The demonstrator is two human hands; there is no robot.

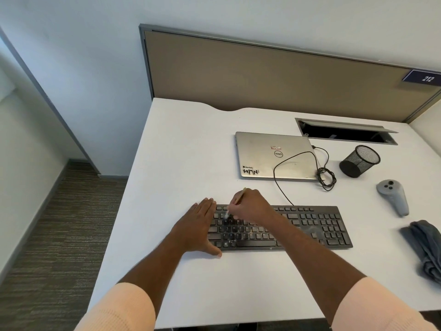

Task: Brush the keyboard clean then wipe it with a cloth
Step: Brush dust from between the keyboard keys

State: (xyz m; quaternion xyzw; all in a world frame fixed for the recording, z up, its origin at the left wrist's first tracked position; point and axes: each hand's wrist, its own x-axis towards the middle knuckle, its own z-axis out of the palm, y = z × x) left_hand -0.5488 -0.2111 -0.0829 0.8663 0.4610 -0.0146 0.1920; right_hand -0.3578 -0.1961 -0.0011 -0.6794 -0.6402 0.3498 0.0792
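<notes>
A black keyboard [310,226] lies on the white desk [191,151], with pale dust on several keys. My right hand [253,206] grips a thin brush [238,195] like a pen, its tip down on the upper-left keys. My left hand [198,229] lies flat with fingers together over the keyboard's left end, thumb along the front edge. A crumpled grey-blue cloth [424,247] sits at the desk's right edge, apart from both hands.
A closed silver laptop [274,156] lies behind the keyboard, with the keyboard's black cable [327,177] coiled at its right. A black mesh pen cup [360,161], a grey handheld controller [393,197] and an open cable hatch [346,132] sit to the right. A partition stands behind.
</notes>
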